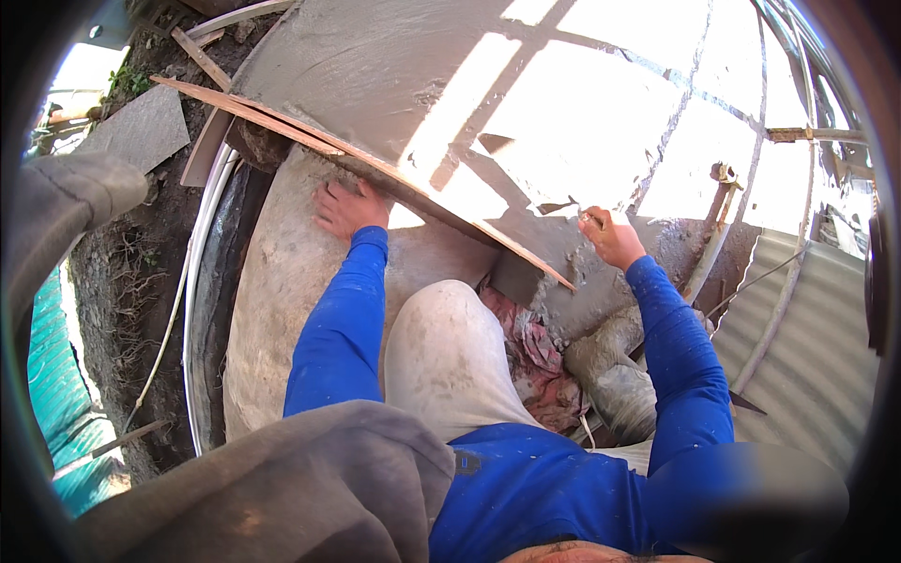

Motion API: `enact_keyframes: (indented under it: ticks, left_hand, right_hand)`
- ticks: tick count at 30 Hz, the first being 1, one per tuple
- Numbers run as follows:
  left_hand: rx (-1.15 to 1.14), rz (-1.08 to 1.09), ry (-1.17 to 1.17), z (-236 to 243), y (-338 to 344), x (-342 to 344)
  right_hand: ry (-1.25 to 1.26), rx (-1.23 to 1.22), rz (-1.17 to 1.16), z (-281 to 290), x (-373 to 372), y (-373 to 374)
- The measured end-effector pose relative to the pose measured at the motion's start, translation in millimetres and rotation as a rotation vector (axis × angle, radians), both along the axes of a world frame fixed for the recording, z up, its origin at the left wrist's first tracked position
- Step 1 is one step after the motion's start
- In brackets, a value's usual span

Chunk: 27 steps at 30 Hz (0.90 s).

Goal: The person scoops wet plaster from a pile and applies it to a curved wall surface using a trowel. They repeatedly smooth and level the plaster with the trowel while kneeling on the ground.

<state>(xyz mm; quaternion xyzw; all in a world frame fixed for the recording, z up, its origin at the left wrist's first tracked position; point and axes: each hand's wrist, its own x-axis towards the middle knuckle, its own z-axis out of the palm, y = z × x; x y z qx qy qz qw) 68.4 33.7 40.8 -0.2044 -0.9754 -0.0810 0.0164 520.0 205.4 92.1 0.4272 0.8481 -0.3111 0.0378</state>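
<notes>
Head view: smooth grey concrete (375, 66) lies sun-striped, left hand (347, 208) spread open, right hand (612, 238) closed around a trowel (557, 207).

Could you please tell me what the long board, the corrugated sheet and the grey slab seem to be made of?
Long board: probably unpainted wood, suggested by its reddish-brown, rough edge.
Corrugated sheet: dull, evenly ridged grey, perhaps fibre cement or weathered metal.
Grey slab: apparently fresh concrete or mortar, given its damp-looking, smeared surface.
</notes>
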Motion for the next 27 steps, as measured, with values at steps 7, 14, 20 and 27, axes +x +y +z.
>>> enact_keyframes:
  ticks: [7, 14, 20, 27]
  left_hand:
    - [-0.03, 0.015, -0.006, 0, -1, -3]
    - [-0.029, -0.004, -0.025, 1, 3, -2]
    - [-0.019, 0.003, -0.011, -4, -3, -3]
    - [-0.002, 0.003, 0.008, -5, -3, -3]
  right_hand:
    - [-0.001, -0.359, -0.192, -7, -74, 47]
    - [-0.039, -0.122, -0.113, -50, -104, 116]
    - [0.045, -0.376, -0.088, -64, -136, 124]
    - [0.003, -0.499, 0.035, -50, -167, 113]
